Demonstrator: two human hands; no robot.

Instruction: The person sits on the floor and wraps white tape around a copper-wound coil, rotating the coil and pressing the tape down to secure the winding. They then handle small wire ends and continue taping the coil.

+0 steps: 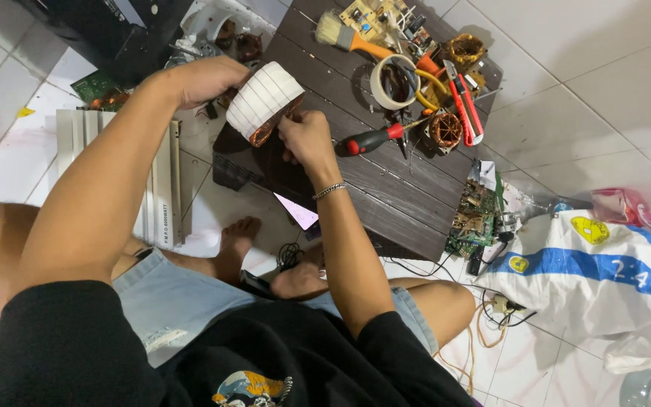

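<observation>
My left hand (209, 78) grips a large ring-shaped coil (263, 101) wrapped in white tape, with copper winding showing at its lower end. It is held tilted above the near left corner of a low dark wooden table (386, 188). My right hand (304, 138) touches the coil's copper end from below right, fingers pinched at the winding. What the fingertips hold is too small to tell. A red and black screwdriver (374, 138) lies on the table just right of my right hand.
On the table lie a roll of tape (390, 81), an orange-handled brush (348, 37), a red utility knife (465, 105), small copper coils (445, 129) and a circuit board (365, 16). Another circuit board (475, 218), a white and blue sack (597, 271) and a metal heat sink (161, 181) lie on the tiled floor.
</observation>
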